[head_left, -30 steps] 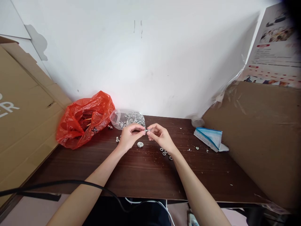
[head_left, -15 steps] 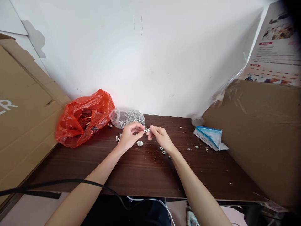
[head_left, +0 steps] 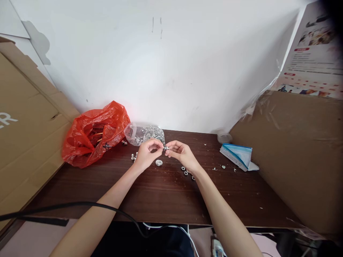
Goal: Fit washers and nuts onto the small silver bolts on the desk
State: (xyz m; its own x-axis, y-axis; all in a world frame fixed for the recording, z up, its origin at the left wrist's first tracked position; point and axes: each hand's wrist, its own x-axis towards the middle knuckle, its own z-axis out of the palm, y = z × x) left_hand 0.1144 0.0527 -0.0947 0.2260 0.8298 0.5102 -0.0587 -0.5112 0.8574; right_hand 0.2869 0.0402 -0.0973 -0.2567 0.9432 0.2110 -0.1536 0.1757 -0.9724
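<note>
Between my two hands, above the dark wooden table (head_left: pixel 150 200), is a small metal bolt (head_left: pixel 165 147) lying sideways with what look like a washer and a nut on it. My left hand (head_left: pixel 150 151) pinches one end between thumb and finger. At the other end, the thumb and fingertips of my right hand (head_left: pixel 182 153) close on it. Below my left hand lie flat washers (head_left: pixel 159 162). Beside its wrist stand a few bolts (head_left: pixel 133 156), partly hidden by the hand. Several nuts (head_left: pixel 185 173) lie under my right wrist.
Behind my left hand sits a clear plastic container (head_left: pixel 131 132) of metal parts, with a red plastic bag (head_left: pixel 80 142) to its left. A blue-and-white packet (head_left: pixel 237 156) lies at right. Cardboard (head_left: pixel 294 150) walls both sides. A black cable (head_left: pixel 80 204) crosses my left forearm.
The fingers of my right hand have shifted their pinch on the bolt's end, with the thumb now lower. My left hand keeps its hold. The view has shifted very slightly.
</note>
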